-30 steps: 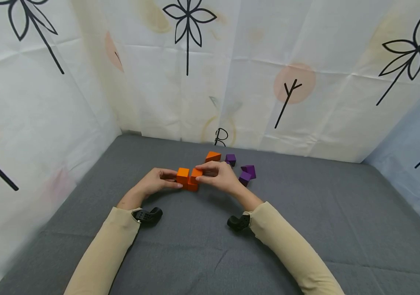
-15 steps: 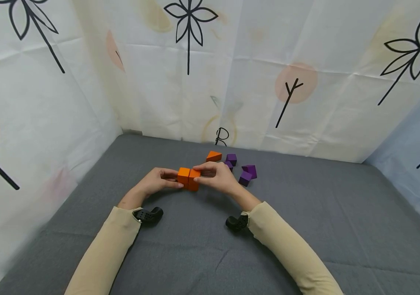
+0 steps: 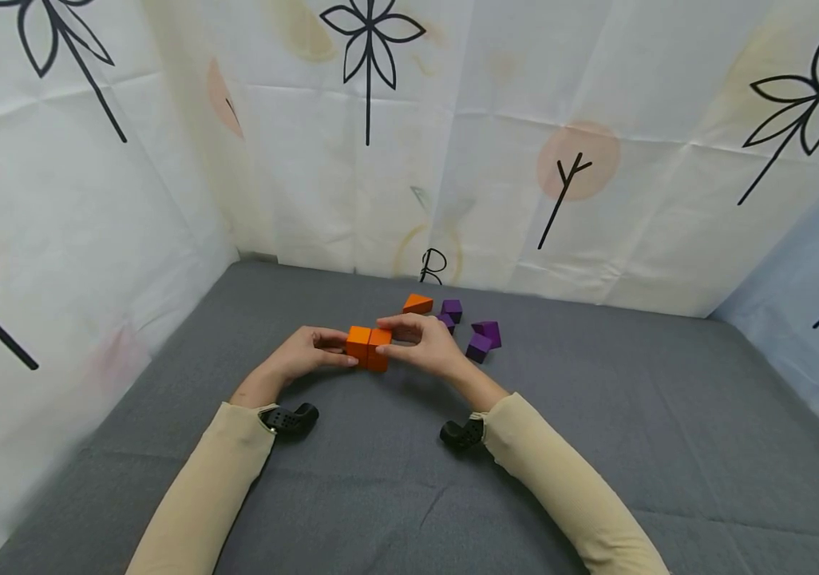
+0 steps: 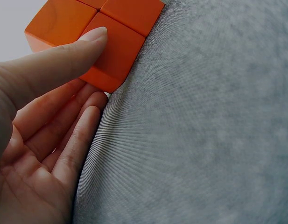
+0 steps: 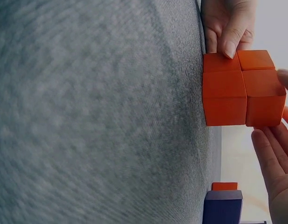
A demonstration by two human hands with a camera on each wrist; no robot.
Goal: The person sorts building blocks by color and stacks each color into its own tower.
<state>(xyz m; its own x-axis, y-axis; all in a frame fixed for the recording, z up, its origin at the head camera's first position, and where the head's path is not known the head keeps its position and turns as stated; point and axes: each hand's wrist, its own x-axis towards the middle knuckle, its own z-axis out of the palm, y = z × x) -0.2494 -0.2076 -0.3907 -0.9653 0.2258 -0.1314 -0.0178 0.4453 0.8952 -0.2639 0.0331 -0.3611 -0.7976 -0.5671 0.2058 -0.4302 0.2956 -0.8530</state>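
Observation:
Several orange wooden blocks (image 3: pixel 358 337) stand together in a two-by-two stack on the grey cloth, their faces touching. My left hand (image 3: pixel 311 350) holds the lower left block (image 4: pixel 118 53), thumb across its front and fingers behind it. From the other side, my right hand (image 3: pixel 417 342) grips the upper right block (image 5: pixel 265 109) between thumb and fingers. That block sits flush beside the upper left block (image 4: pixel 62 21). Part of the stack's right side is covered by the right fingers in the head view.
Behind the right hand lies an orange wedge-shaped block (image 3: pixel 418 304). Several purple blocks (image 3: pixel 478 347) are scattered to its right. A patterned white curtain (image 3: pixel 496 200) closes off the far side of the cloth-covered table (image 3: pixel 352 495).
The right hand has moved slightly left and brought the upper right orange block against its upper left neighbour, closing the gap. Over the last half second almost nothing has moved.

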